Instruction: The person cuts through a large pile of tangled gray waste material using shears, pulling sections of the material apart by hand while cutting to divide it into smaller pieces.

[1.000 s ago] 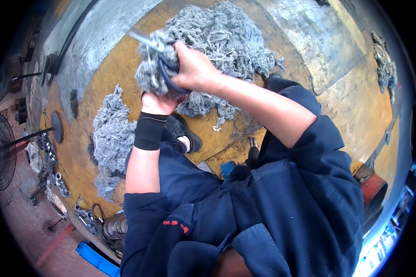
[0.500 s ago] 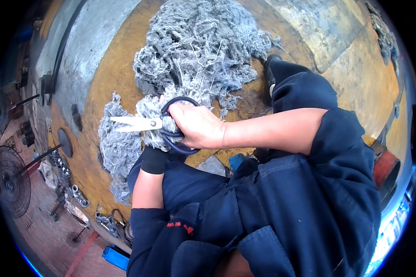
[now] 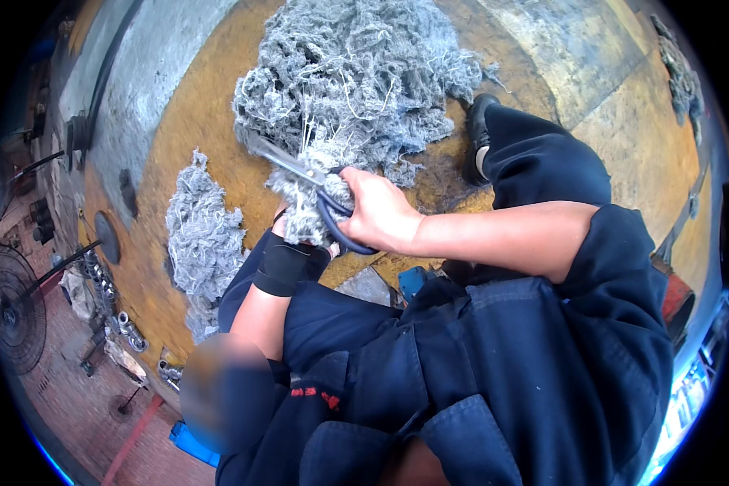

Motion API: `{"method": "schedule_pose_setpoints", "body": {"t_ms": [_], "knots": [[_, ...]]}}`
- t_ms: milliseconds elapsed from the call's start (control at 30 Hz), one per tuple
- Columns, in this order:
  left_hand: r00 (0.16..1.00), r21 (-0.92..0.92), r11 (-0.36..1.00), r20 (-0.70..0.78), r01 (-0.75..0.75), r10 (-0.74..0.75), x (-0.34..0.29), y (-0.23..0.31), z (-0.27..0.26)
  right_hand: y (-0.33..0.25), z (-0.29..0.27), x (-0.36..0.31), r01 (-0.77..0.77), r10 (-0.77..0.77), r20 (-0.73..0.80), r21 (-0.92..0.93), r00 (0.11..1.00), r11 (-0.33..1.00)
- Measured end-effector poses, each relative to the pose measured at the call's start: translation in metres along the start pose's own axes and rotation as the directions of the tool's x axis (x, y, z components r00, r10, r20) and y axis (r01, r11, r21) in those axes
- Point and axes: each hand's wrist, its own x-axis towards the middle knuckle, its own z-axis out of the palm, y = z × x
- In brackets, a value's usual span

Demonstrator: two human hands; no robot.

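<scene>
My right hand (image 3: pixel 379 212) is closed round the dark blue handles of a pair of scissors (image 3: pixel 294 166). The steel blades point up and left across a clump of grey fibre (image 3: pixel 306 212), toward the big heap, and look nearly together. Under this clump is my left hand (image 3: pixel 279 227), with a black band on its wrist; it grips the clump, though most of its fingers are hidden. Pale strands run from the clump up to the large heap of grey waste fibre (image 3: pixel 356 81) in front of me. To the left lies a smaller pile of grey fibre (image 3: pixel 204 227).
The heaps lie on a worn yellow-brown floor (image 3: pixel 194 121). Beside my leg are a grey flat piece (image 3: pixel 364 285) and a blue object (image 3: pixel 413 282). Metal parts (image 3: pixel 130 332) and a black fan (image 3: pixel 12 308) are at the left; a red container (image 3: pixel 676 296) stands at the right.
The scissors have swung from pointing left to pointing up-left, and their blades have come closer together. Both hands have shifted slightly right, carrying the clump away from the smaller pile.
</scene>
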Motion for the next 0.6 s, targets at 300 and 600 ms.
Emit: {"method": "schedule_pose_setpoints", "body": {"t_ms": [300,600], "knots": [[0.977,0.193,0.958,0.016,-0.211,0.212,0.006,0.001,-0.008,0.024,0.004,0.028,-0.232,0.230,0.142,-0.001,0.963,0.973],[0.995,0.180,0.983,-0.083,-0.046,0.062,0.016,0.008,-0.034,0.022,0.004,0.036,-0.260,0.187,0.388,0.145,0.903,0.955]]}}
